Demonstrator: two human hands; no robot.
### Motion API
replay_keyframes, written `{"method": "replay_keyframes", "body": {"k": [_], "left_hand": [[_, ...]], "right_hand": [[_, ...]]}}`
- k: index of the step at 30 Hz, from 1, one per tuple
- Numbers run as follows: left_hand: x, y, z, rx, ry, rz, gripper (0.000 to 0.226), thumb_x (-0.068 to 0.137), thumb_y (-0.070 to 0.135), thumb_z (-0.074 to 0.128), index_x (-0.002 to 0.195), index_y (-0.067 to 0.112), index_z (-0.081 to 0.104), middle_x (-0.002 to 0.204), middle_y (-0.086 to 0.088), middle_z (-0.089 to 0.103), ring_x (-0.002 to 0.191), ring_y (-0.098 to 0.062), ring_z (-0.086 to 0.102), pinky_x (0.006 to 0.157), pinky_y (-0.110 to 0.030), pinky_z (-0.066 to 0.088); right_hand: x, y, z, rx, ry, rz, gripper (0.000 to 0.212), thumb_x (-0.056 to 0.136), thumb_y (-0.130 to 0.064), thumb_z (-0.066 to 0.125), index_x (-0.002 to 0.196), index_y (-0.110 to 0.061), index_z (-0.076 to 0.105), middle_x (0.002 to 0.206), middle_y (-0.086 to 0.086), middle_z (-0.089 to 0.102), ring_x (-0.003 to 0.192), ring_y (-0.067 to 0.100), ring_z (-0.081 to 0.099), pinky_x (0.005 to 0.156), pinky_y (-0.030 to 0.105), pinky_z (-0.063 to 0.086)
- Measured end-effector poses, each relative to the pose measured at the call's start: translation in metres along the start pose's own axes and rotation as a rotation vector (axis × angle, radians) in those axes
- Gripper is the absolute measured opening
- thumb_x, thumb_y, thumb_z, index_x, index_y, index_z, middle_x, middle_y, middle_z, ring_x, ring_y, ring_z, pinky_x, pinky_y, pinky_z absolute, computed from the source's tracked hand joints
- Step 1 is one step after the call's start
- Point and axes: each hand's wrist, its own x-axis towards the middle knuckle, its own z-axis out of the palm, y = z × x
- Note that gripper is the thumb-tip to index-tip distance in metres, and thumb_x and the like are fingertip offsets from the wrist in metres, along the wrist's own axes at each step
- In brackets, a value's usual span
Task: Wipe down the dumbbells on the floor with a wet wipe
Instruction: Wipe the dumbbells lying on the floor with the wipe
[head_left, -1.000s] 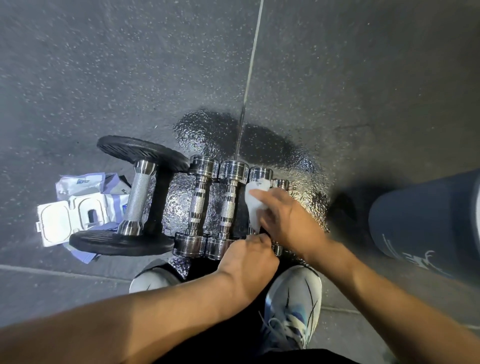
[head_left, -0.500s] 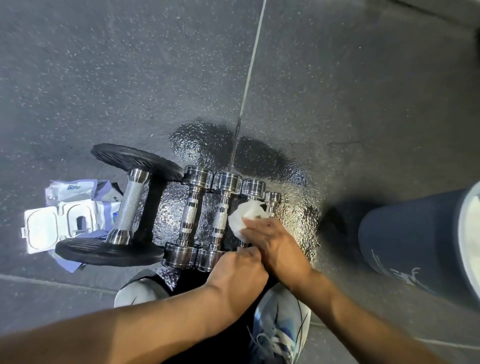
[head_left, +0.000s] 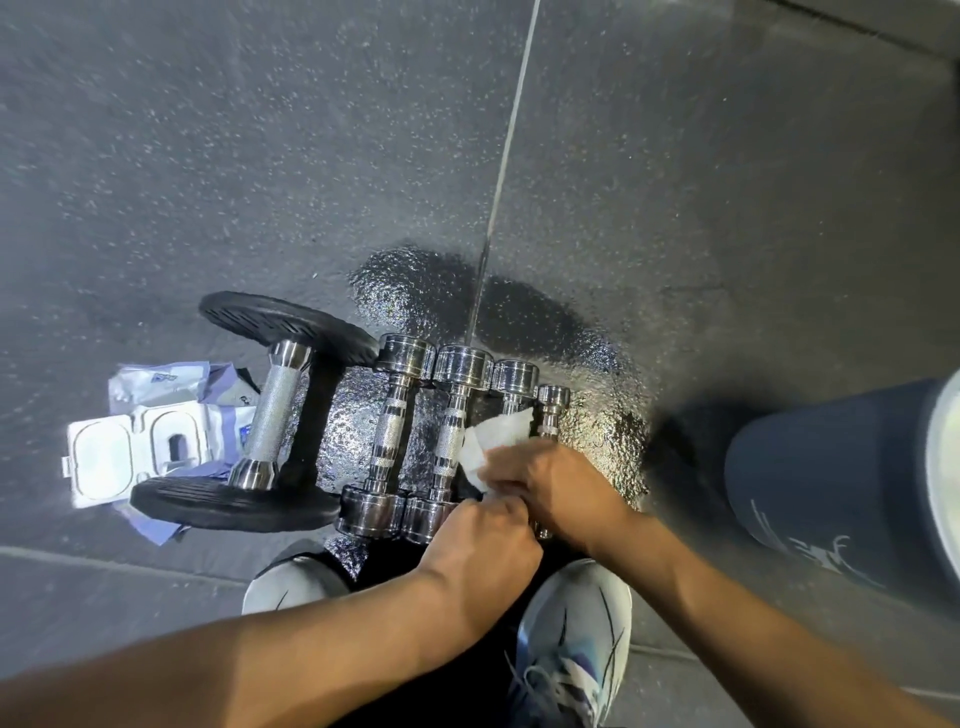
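Several chrome dumbbells lie side by side on the dark rubber floor, next to a larger dumbbell with black plates (head_left: 270, 415). My right hand (head_left: 556, 483) presses a white wet wipe (head_left: 498, 436) against the handle of the third chrome dumbbell (head_left: 514, 379). My left hand (head_left: 488, 535) is closed over the near end of that same dumbbell, hiding it. The two chrome dumbbells to the left (head_left: 395, 431) (head_left: 454, 421) lie untouched. The smallest one (head_left: 551, 402) lies at the right, partly behind my right hand.
An open pack of wet wipes (head_left: 140, 441) lies at the left behind the black-plate dumbbell. The floor around the dumbbells is wet and shiny (head_left: 597, 384). A dark blue cylinder (head_left: 841, 483) stands at the right. My shoes (head_left: 576, 639) are just below the dumbbells.
My right hand has drawn the wipe back along the handle from the far head toward me. My left hand has kept its hold on the near end.
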Motion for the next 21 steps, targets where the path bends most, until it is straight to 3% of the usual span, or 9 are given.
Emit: {"method": "replay_keyframes", "body": {"k": [3,7,10,11,14,16,18,19,21], "left_hand": [[-0.001,-0.001,0.000,0.021,-0.001,-0.013,0.035,0.103,0.004,0.037,0.129,-0.002,0.060,0.131,-0.028,0.054,0.118,-0.037,0.057,0.088,-0.041,0.050],[-0.001,-0.001,0.000,0.034,-0.005,0.004,0.034,0.101,0.004,0.038,0.124,-0.002,0.062,0.126,-0.026,0.055,0.111,-0.035,0.059,0.085,-0.040,0.049],[0.000,-0.001,0.002,0.030,0.018,-0.006,0.033,0.101,0.004,0.039,0.122,-0.001,0.063,0.124,-0.024,0.055,0.108,-0.033,0.059,0.085,-0.038,0.048],[0.000,-0.001,0.001,0.028,0.022,-0.007,0.032,0.101,0.005,0.039,0.122,-0.001,0.063,0.124,-0.024,0.055,0.108,-0.033,0.059,0.085,-0.038,0.048],[0.000,-0.002,0.002,0.015,0.029,0.001,0.033,0.102,0.006,0.038,0.124,0.000,0.062,0.127,-0.024,0.053,0.112,-0.033,0.057,0.086,-0.039,0.046],[0.001,-0.002,0.003,0.013,0.030,-0.012,0.037,0.103,0.007,0.035,0.130,-0.003,0.058,0.132,-0.030,0.049,0.117,-0.036,0.055,0.088,-0.042,0.046],[0.002,-0.001,0.004,0.023,0.024,-0.021,0.040,0.104,0.007,0.033,0.135,-0.007,0.053,0.136,-0.036,0.044,0.122,-0.039,0.053,0.091,-0.044,0.046],[0.002,-0.001,0.004,0.029,0.022,-0.024,0.040,0.104,0.008,0.032,0.135,-0.006,0.053,0.136,-0.036,0.045,0.122,-0.040,0.052,0.091,-0.044,0.046],[0.002,-0.001,0.005,0.046,0.032,-0.027,0.039,0.104,0.007,0.032,0.134,-0.006,0.054,0.134,-0.034,0.047,0.122,-0.041,0.052,0.090,-0.044,0.047]], "right_hand": [[0.002,-0.004,-0.012,0.119,-0.015,-0.051,0.009,0.095,-0.026,0.068,0.098,-0.026,0.077,0.094,-0.010,0.074,0.081,-0.003,0.062,0.072,0.011,0.044],[0.019,-0.003,-0.023,-0.083,0.117,0.055,0.016,0.101,-0.025,0.056,0.102,-0.025,0.072,0.104,-0.004,0.073,0.075,0.006,0.062,0.074,0.023,0.055],[0.027,-0.001,-0.027,-0.136,0.159,0.073,0.019,0.103,-0.014,0.050,0.089,-0.021,0.061,0.085,-0.005,0.066,0.065,0.015,0.060,0.063,0.030,0.057],[0.027,-0.002,-0.028,-0.130,0.158,0.066,0.019,0.103,-0.016,0.050,0.090,-0.022,0.062,0.087,-0.007,0.066,0.068,0.015,0.061,0.063,0.027,0.055],[0.022,0.000,-0.026,-0.132,0.085,0.003,0.022,0.105,-0.032,0.050,0.106,-0.026,0.071,0.116,-0.004,0.072,0.090,0.017,0.069,0.082,0.030,0.057],[0.016,-0.002,-0.025,-0.058,0.010,-0.008,0.021,0.102,-0.033,0.057,0.106,-0.025,0.075,0.122,-0.002,0.072,0.104,0.015,0.068,0.087,0.015,0.048],[0.011,-0.004,-0.024,0.003,-0.024,-0.026,0.018,0.099,-0.031,0.062,0.100,-0.021,0.078,0.117,-0.001,0.074,0.112,0.009,0.065,0.082,-0.004,0.030],[0.011,-0.005,-0.023,0.029,-0.044,-0.028,0.018,0.099,-0.030,0.063,0.098,-0.020,0.077,0.113,-0.001,0.075,0.113,0.008,0.065,0.081,-0.006,0.029],[0.009,-0.006,-0.021,0.051,-0.066,-0.046,0.019,0.099,-0.031,0.061,0.099,-0.022,0.078,0.114,0.000,0.075,0.113,0.010,0.065,0.086,0.008,0.044]]}}
